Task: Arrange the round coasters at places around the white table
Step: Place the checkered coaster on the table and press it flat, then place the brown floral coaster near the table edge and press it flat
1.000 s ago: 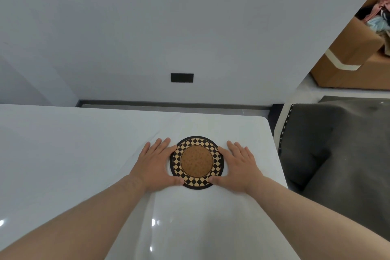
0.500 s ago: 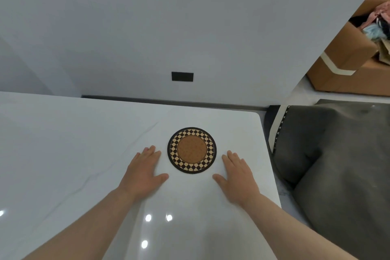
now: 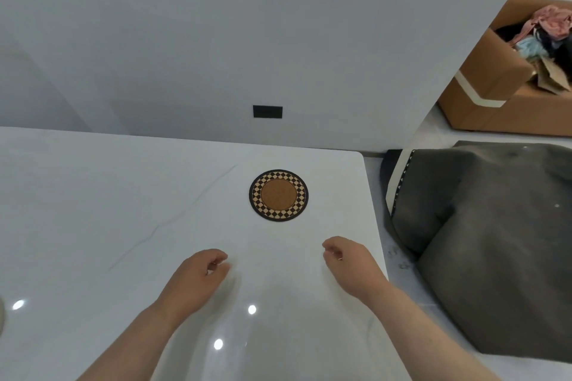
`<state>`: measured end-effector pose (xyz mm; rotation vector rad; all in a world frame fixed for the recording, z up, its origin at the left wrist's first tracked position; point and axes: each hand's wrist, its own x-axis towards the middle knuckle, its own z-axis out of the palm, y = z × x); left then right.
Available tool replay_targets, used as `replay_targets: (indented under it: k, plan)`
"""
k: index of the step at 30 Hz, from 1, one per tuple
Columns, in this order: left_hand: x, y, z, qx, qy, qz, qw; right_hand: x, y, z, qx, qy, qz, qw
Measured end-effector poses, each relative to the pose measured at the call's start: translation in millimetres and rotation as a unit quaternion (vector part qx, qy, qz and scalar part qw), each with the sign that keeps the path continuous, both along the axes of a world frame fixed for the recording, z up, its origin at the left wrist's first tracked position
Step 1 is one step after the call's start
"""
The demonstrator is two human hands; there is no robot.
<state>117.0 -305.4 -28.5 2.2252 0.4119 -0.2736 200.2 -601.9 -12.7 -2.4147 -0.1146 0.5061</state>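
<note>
One round coaster with a cork centre and a black-and-tan checkered ring lies flat on the white table, near the table's far right corner. My left hand hovers over the table nearer to me and left of the coaster, fingers loosely curled, holding nothing. My right hand is nearer to me and right of the coaster, close to the table's right edge, fingers also curled and empty. Neither hand touches the coaster.
A dark grey cloth-covered seat stands right beside the table's right edge. A cardboard box full of clothes sits on the floor at the back right. A white wall with a black socket runs behind the table.
Both hands let go of the coaster and drew back toward me, and their fingers curled in. The coaster stayed where it was set down.
</note>
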Motion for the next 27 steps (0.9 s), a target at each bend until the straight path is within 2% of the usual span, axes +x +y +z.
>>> replay_targets:
  k: [5,16,27]
  plan:
    - [-26.5,-2.1,17.9,0.005,0.025,-0.031,0.999,-29.4,-8.3,23.1,-0.023,0.015,0.028,0.999]
    - [-117.3,-10.1,48.7,0.043,0.048,-0.152,0.986,-151.0,-29.3,63.7,-0.074,0.022,0.011,0.997]
    - [-193.5,-35.3,47.0,0.019,0.056,-0.165,0.985,-243.8,-44.5,60.8,-0.085,0.028,-0.004,0.996]
